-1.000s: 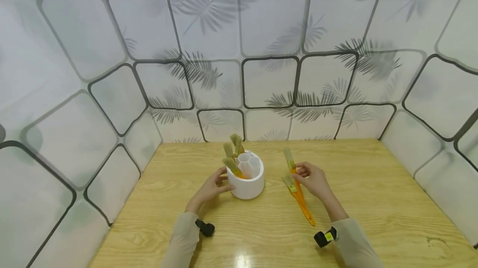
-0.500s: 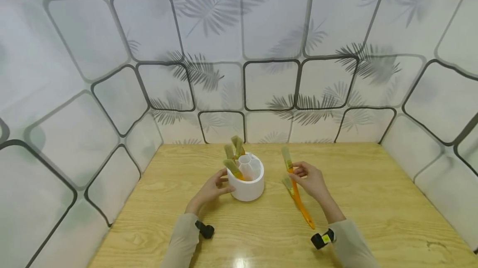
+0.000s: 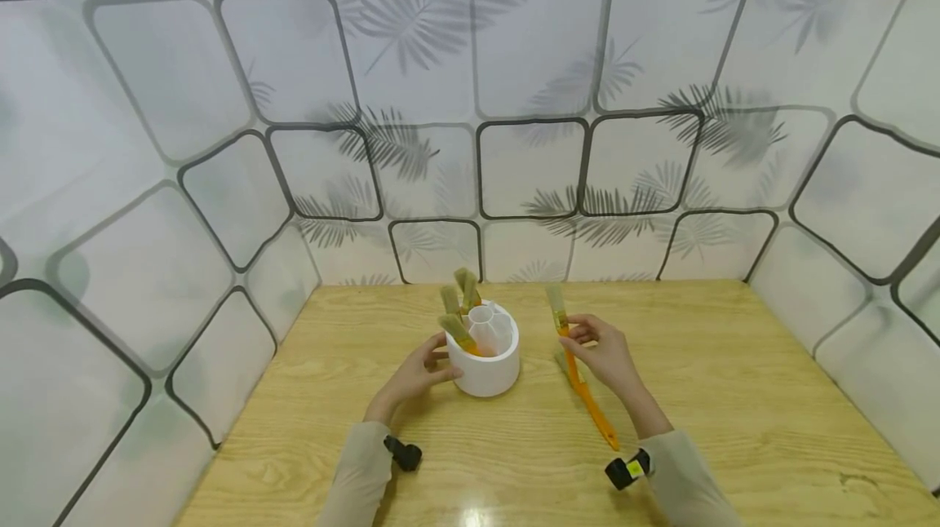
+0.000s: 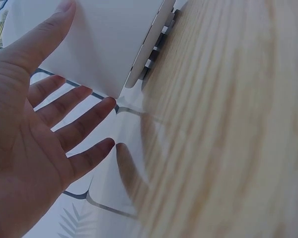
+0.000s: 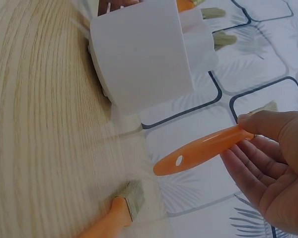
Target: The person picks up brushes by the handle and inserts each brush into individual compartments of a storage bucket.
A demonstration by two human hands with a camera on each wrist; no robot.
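A white round holder (image 3: 485,364) stands on the wooden table (image 3: 734,396) with three orange-handled brushes (image 3: 458,307) upright in it. My left hand (image 3: 432,360) rests against the holder's left side with its fingers straight; in the left wrist view the thumb of that hand (image 4: 64,99) touches the holder's wall (image 4: 104,39). My right hand (image 3: 587,339) pinches an orange-handled brush (image 3: 560,316) just right of the holder, bristles up. The right wrist view shows this hand (image 5: 258,144) gripping the handle (image 5: 203,148), lifted off the table near the holder (image 5: 139,59).
A second orange-handled brush (image 3: 595,417) lies flat on the table under my right hand, its bristles (image 5: 131,193) toward the holder. Patterned walls (image 3: 514,143) close the table in at the back and on both sides. Bare wood lies to the right.
My right hand has lifted its brush off the table and carried it a little left toward the holder. The other brush still lies flat. My left hand has stayed on the holder.
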